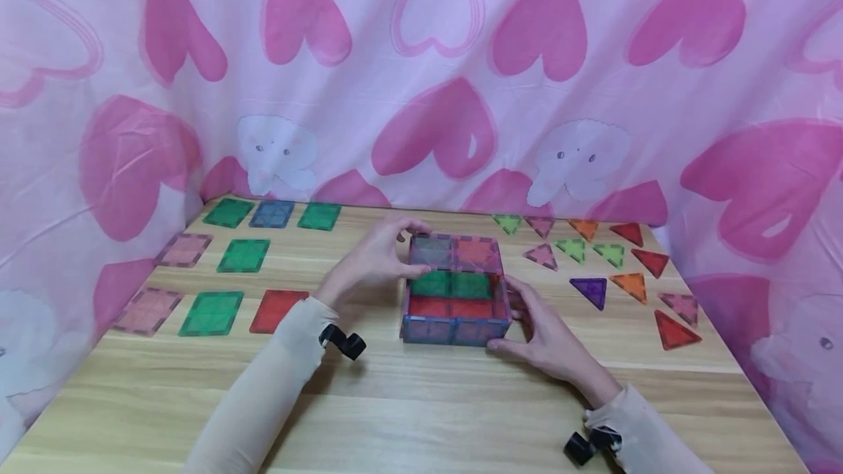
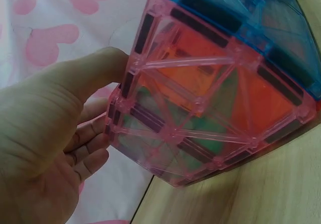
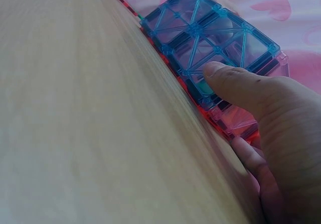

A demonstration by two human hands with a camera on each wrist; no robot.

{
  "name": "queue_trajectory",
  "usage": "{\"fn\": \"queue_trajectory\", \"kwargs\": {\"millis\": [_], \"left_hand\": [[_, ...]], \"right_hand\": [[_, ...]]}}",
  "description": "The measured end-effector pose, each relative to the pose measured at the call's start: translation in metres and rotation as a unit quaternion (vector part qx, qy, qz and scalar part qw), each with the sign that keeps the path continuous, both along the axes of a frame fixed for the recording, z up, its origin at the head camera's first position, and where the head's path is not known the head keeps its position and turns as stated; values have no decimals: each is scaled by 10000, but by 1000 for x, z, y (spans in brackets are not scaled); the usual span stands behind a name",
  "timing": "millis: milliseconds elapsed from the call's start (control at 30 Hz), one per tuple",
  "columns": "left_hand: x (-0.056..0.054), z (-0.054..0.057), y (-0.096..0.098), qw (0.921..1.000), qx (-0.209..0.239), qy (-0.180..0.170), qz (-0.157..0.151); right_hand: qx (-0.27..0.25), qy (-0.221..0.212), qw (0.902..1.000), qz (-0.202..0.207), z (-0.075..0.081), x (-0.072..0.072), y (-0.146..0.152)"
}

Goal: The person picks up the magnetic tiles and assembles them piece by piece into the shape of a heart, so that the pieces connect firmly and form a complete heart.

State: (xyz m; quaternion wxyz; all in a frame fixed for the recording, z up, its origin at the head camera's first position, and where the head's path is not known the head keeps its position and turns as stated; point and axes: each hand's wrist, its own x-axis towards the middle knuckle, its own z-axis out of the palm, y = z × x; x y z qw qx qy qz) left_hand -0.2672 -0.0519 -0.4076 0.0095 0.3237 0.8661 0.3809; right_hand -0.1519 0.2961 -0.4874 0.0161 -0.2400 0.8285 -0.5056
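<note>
An open-topped box of translucent magnetic tiles [image 1: 454,331] stands on the table between both hands. Its front wall is blue and the side walls are pink; green and red show inside. Square tiles [image 1: 476,251] lie across the back half of its top. My left hand [image 1: 372,258] holds the back left corner, the thumb over the top edge and the fingers at the rear; some fingertips are hidden in the left wrist view. With the thumb on the blue wall [image 3: 200,38] and the fingers along the right side, my right hand [image 1: 549,335] grips the front right corner.
To the left lie several square tiles, among them a red square tile [image 1: 278,311] and a green square tile [image 1: 211,313]. Several triangle tiles are spread at the right, including a purple triangle tile [image 1: 589,291]. A pink heart-print curtain [image 1: 356,108] encloses the table's back and sides.
</note>
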Motion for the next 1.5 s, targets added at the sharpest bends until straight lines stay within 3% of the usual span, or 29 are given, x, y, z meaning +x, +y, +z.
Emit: {"fn": "queue_trajectory", "kwargs": {"millis": [267,533,767,1100,1300,1500], "left_hand": [[2,3,-16,9996,15,-172,217],[3,16,-41,9985,493,160,191],[19,23,-74,9990,222,119,370],[58,3,-146,9991,-40,118,396],[79,-12,-191,9960,-175,-456,753],[83,-24,-218,9916,-379,-1014,701]], "right_hand": [[-32,52,10000,25,-1,-1,-2],[5,104,9999,13,0,0,-1],[-50,-20,10000,6,0,0,-3],[14,-72,9999,-94,2,3,-4],[46,-114,9998,-182,4,4,-3],[118,-67,9997,-207,2,3,-3]]}}
